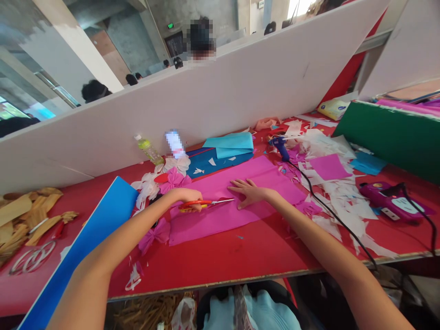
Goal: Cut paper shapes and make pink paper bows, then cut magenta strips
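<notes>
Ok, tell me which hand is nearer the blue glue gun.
Right hand: flat on pink paper, in front of the glue gun; left hand, gripping red scissors, is farther away, to the gun's left.

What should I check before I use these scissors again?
1. Scissors in hand: the red-handled scissors sit in the left hand, with the grip closed around them: ok.
2. Other hand safe: the right hand lies flat on the pink paper, apart from the blade tips, though they point toward it: ok.
3. Paper steady: the pink paper lies flat on the red table under that hand: ok.
4. Cord out of the way: the black cord of the blue glue gun runs beside the paper, not across it: ok.
5. Glue gun heat: cannot tell.
</notes>
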`<state>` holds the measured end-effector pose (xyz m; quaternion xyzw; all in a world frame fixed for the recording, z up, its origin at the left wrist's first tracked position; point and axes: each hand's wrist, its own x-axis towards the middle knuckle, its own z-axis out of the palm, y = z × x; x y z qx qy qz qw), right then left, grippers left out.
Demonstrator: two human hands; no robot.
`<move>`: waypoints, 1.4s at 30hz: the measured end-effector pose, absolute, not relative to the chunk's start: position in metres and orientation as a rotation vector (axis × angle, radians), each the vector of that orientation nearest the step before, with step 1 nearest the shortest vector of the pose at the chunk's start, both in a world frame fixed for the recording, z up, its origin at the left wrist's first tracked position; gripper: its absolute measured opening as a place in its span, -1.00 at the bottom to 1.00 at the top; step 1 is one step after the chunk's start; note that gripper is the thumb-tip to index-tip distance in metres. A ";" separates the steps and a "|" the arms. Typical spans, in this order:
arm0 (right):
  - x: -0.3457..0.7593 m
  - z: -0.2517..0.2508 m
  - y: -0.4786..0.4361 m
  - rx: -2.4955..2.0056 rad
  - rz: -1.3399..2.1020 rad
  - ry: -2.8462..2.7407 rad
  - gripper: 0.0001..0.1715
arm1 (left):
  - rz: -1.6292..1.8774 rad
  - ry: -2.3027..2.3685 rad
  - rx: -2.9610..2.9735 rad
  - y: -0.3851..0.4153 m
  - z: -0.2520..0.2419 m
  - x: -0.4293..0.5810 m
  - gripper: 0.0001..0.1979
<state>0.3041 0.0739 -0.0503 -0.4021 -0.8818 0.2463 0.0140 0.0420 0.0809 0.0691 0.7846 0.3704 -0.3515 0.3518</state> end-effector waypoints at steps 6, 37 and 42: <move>0.305 -0.053 0.075 -1.241 0.773 -2.741 0.18 | -0.914 1.036 1.984 0.080 0.074 0.038 -0.81; 0.304 -0.054 0.075 -1.245 0.760 -2.744 0.18 | -1.018 0.978 2.026 0.071 0.076 0.055 -0.81; 0.304 -0.049 0.073 -1.267 0.774 -2.750 0.16 | -1.024 0.942 2.011 0.071 0.077 0.059 -0.80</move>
